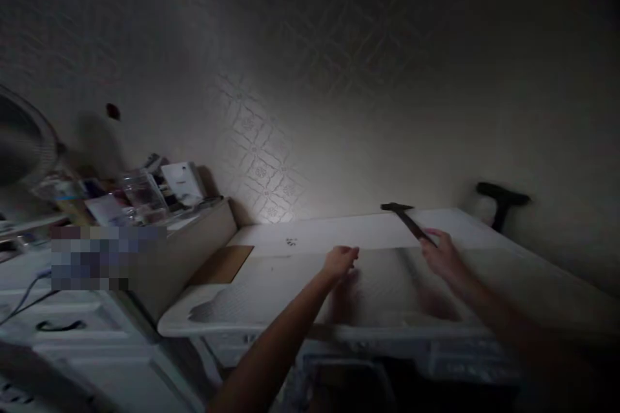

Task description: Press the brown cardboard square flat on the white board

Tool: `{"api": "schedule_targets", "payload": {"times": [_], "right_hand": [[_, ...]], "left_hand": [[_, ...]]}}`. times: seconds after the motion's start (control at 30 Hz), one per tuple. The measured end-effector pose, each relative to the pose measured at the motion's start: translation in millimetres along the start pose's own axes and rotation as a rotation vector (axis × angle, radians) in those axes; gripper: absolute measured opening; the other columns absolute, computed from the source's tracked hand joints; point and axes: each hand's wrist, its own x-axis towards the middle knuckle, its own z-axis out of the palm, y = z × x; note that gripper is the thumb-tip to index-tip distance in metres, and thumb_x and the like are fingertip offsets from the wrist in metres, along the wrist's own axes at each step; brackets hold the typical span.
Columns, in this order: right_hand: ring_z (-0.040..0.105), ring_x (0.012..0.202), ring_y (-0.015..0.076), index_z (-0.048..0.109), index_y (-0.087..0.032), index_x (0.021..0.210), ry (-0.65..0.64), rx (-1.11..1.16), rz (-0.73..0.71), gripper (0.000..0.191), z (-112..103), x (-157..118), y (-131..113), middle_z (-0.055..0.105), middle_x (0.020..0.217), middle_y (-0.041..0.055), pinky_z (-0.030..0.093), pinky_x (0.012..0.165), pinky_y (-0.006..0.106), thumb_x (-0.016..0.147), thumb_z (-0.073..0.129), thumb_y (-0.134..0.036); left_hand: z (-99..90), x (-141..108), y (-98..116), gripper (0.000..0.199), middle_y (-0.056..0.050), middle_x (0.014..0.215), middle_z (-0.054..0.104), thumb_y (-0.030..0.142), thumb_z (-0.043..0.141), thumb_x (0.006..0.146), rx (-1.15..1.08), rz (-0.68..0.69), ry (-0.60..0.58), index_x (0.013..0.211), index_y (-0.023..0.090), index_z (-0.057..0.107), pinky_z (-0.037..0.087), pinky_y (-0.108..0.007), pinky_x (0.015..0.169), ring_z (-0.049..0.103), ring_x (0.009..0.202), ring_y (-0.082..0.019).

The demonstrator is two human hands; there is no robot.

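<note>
My right hand [443, 255] grips the dark handle of a hammer [405, 217], whose head is raised toward the far wall above a white board [382, 284]. My left hand [340, 262] rests with curled fingers on the board, a little left of the hammer; whether it pinches anything small is too dim to tell. The board lies flat and wide in front of me, with a small dark mark [290, 242] near its far left part.
A brown panel [223, 264] adjoins the board's left end. A cluttered shelf [159, 197] with boxes and a clear jar stands left, a fan [22, 145] beyond it. White drawers [72, 335] are lower left. A black handle-shaped object [501, 199] stands at the right wall.
</note>
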Motion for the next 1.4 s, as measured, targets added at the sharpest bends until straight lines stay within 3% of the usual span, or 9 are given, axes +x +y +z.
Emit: {"api": "schedule_targets", "payload": {"times": [0.1,0.2,0.3,0.47,0.6,0.8,0.87,1.1,1.4], "right_hand": [[0.049,0.051,0.0168,0.040,-0.020,0.121,-0.119,0.270,0.060,0.052,27.3,-36.5,-41.8,0.049,0.062,-0.0024,0.039,0.045,0.027,0.077,0.046,-0.047],[0.047,0.051,0.0157,0.038,-0.023,0.119,-0.245,0.374,0.037,0.051,54.0,-64.2,-77.8,0.046,0.059,-0.0055,0.038,0.045,0.025,0.077,0.049,-0.049],[0.050,0.053,0.0152,0.035,-0.023,0.123,-0.353,0.360,0.012,0.052,78.8,-80.7,-101.1,0.049,0.062,-0.0051,0.039,0.047,0.025,0.078,0.051,-0.045],[0.046,0.042,0.0132,0.020,-0.024,0.136,-0.685,0.364,0.046,0.066,102.9,-92.2,-121.7,0.046,0.059,-0.0087,0.037,0.037,0.023,0.081,0.045,-0.050],[0.053,0.053,0.0130,0.031,-0.024,0.133,-0.686,0.274,-0.006,0.063,92.6,-82.9,-108.5,0.057,0.072,-0.0024,0.041,0.041,0.022,0.079,0.048,-0.052],[0.063,0.080,0.0215,0.056,-0.021,0.113,-0.500,0.159,-0.024,0.045,53.7,-51.0,-44.1,0.065,0.092,0.0087,0.051,0.059,0.031,0.075,0.051,-0.044],[0.064,0.076,0.0221,0.059,-0.021,0.108,-0.430,0.131,0.014,0.040,44.9,-43.8,-28.0,0.066,0.090,0.0082,0.052,0.059,0.033,0.075,0.051,-0.043],[0.066,0.077,0.0234,0.063,-0.024,0.098,-0.398,0.114,0.013,0.032,38.8,-39.3,-15.5,0.069,0.097,0.0089,0.053,0.059,0.033,0.076,0.050,-0.044],[0.065,0.088,0.0265,0.065,-0.024,0.090,-0.368,0.056,-0.053,0.030,39.0,-37.8,-18.4,0.070,0.097,0.0100,0.052,0.078,0.039,0.076,0.048,-0.044]], "left_hand": [[11.1,-4.7,13.4,0.051,-0.014,0.116,0.063,0.053,0.044,0.087,-0.280,-0.075,-0.115,0.111,0.012,0.060,0.041,-0.024,0.060,0.059,0.083,-0.019],[5.2,-12.9,15.8,0.055,-0.013,0.111,0.064,0.059,0.051,0.079,-0.397,0.002,-0.046,0.108,0.013,0.061,0.037,-0.023,0.060,0.057,0.085,-0.018],[-13.6,-21.6,5.2,0.056,-0.013,0.100,0.065,0.059,0.063,0.067,-0.407,0.051,0.068,0.096,0.010,0.065,0.034,-0.023,0.060,0.055,0.085,-0.019],[-59.7,-31.8,-26.4,0.054,-0.011,0.094,0.065,0.057,0.065,0.063,-0.406,0.010,0.127,0.091,0.011,0.066,0.033,-0.024,0.060,0.054,0.084,-0.019],[-105.0,-29.4,-50.6,0.052,-0.012,0.097,0.064,0.057,0.068,0.062,-0.381,-0.055,0.227,0.087,0.011,0.065,0.033,-0.023,0.059,0.053,0.083,-0.019],[-160.0,-18.9,-89.3,0.037,-0.007,0.091,0.065,0.046,0.070,0.067,-0.395,-0.130,0.272,0.083,0.013,0.064,0.034,-0.021,0.057,0.052,0.074,-0.014],[-170.2,-15.9,-101.2,0.033,-0.006,0.088,0.065,0.044,0.070,0.068,-0.411,-0.140,0.257,0.082,0.014,0.064,0.032,-0.020,0.055,0.051,0.070,-0.012],[-181.4,-3.2,-125.1,0.026,-0.002,0.075,0.062,0.037,0.071,0.073,-0.455,-0.217,0.206,0.082,0.014,0.063,0.031,-0.019,0.051,0.052,0.061,-0.010],[-176.3,-7.1,-122.5,0.028,0.002,0.053,0.051,0.033,0.065,0.081,-0.502,-0.248,0.085,0.065,0.011,0.056,0.033,-0.019,0.045,0.045,0.046,-0.007]]}}
